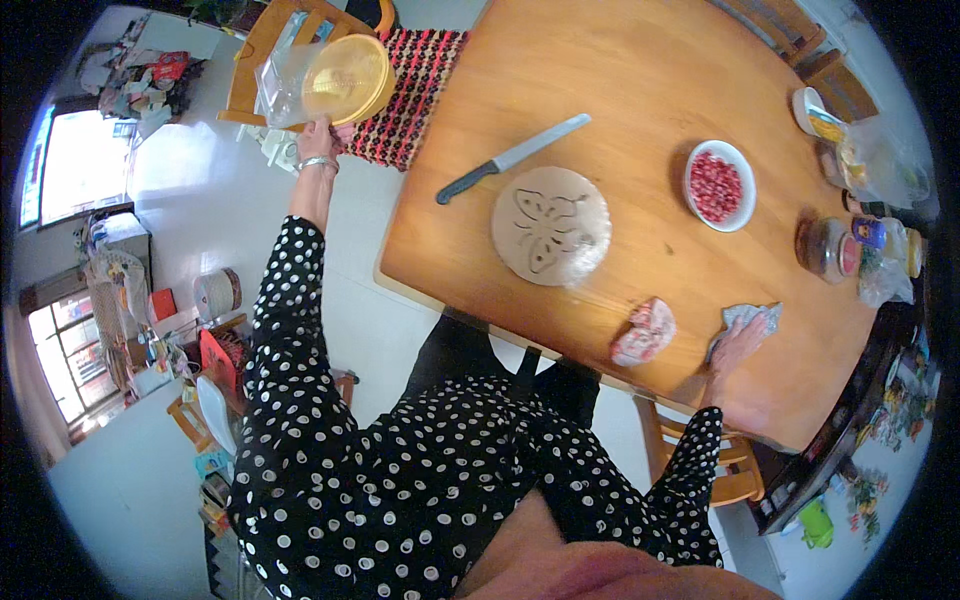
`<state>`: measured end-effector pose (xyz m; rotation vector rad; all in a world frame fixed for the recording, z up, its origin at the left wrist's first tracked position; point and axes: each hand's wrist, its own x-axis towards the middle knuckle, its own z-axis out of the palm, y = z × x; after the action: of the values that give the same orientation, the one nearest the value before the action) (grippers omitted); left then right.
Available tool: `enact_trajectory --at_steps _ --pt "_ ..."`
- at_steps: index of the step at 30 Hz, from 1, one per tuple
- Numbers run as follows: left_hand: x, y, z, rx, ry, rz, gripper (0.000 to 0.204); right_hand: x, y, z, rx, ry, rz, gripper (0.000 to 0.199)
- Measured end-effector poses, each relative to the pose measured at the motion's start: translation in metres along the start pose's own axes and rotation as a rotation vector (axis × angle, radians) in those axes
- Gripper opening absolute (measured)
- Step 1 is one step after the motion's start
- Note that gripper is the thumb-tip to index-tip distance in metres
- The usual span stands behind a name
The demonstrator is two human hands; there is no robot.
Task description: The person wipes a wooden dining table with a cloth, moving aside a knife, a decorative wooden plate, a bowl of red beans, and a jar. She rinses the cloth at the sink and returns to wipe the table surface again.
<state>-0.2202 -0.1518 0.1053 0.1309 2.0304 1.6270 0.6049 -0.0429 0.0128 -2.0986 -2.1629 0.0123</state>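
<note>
At the upper left, my left hand (322, 143) grips the near rim of a round yellow plastic container (345, 80), held off the table's left side in front of a chair. My right hand (742, 338) is on a grey-blue cloth (765, 318), pressed to the tabletop near the front right. Just left of that hand lies a piece of pomegranate (645, 332), red and pale. A white bowl (748, 200) full of red pomegranate seeds (715, 187) stands farther back. Between my hands are a round board (590, 235) with butterfly cut-outs and a dark-handled knife (515, 158).
The wooden table (590, 70) fills the middle and right. Jars (828, 250) and plastic bags (885, 165) crowd its right edge. Beyond the left edge, a wooden chair (245, 75) carries a woven red-and-black cover (412, 95). Another chair (738, 475) is at the near side.
</note>
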Motion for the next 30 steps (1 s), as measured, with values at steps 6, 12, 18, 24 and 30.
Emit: enact_trajectory --at_steps 6,12,18,24,30 --pt "0.091 -0.101 -0.024 -0.006 0.113 -0.125 0.025 0.001 0.025 -0.006 -0.066 0.086 -0.114 0.054" --pt "0.149 -0.181 -0.017 0.290 0.131 -0.106 0.035 -0.005 0.039 -0.012 -0.118 0.030 -0.111 0.048" --pt "0.178 -0.203 -0.030 1.717 -0.117 0.213 0.049 -0.004 0.062 -0.005 -0.102 0.079 -0.377 0.047" --pt "0.190 -0.221 -0.038 1.620 -0.249 0.250 0.052 0.002 0.048 -0.005 0.165 0.031 0.109 0.051" --pt "0.159 -0.208 -0.041 0.315 -0.144 -0.196 0.050 -0.001 0.018 -0.018 -0.052 0.010 -0.090 0.055"
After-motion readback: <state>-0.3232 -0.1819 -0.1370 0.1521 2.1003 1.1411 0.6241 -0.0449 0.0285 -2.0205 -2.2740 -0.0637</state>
